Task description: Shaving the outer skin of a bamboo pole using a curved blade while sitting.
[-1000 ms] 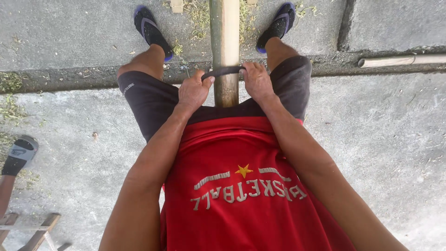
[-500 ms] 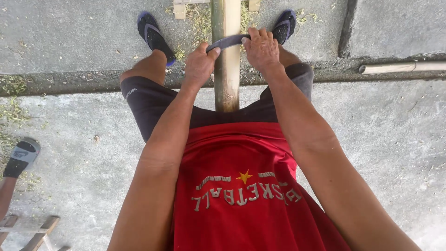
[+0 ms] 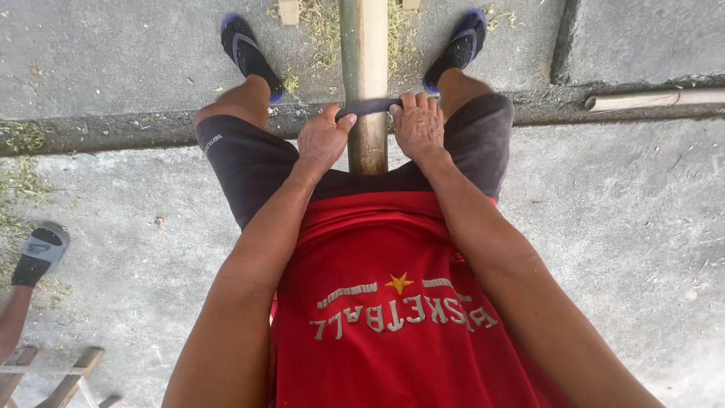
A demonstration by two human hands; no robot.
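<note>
Head camera, looking straight down: I see both bare hands clamped on a dark curved blade (image 3: 368,106) laid crosswise over a pale bamboo pole (image 3: 365,75) that runs from the top edge of the frame down to the waist at centre. My left hand (image 3: 323,138) has its fingers curled shut around the blade's left end, just left of the pole; my right hand (image 3: 418,125) grips the right end in the same way, just right of the pole, knuckles toward the top of the frame. The blade touches the pole's upper surface between the two fists. A red jersey (image 3: 393,302) fills the lower centre, with dark shorts (image 3: 249,162) above it, and the knees spread to either side of the pole. Two feet in dark slippers sit at the upper left (image 3: 249,53) and upper right (image 3: 461,45) on grey concrete floor (image 3: 619,227). Green shavings (image 3: 325,23) lie around the pole near the top edge. A second pole (image 3: 653,99) lies along a ledge at the right. At the left edge I see another person's slippered foot (image 3: 39,255) above a wooden frame (image 3: 45,374) in the lower left corner.
</note>
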